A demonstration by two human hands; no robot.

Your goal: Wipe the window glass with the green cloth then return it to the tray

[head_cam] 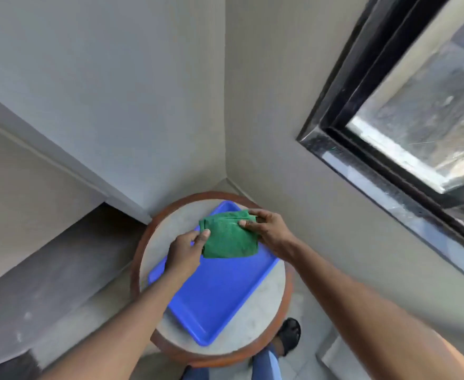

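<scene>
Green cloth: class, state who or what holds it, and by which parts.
Both hands hold the green cloth over the blue tray: left hand pinches its left edge, right hand its upper right edge.

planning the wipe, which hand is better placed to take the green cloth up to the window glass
Probably the right hand: it pinches the green cloth on the side nearer the window glass. The left hand holds the far side.
</scene>
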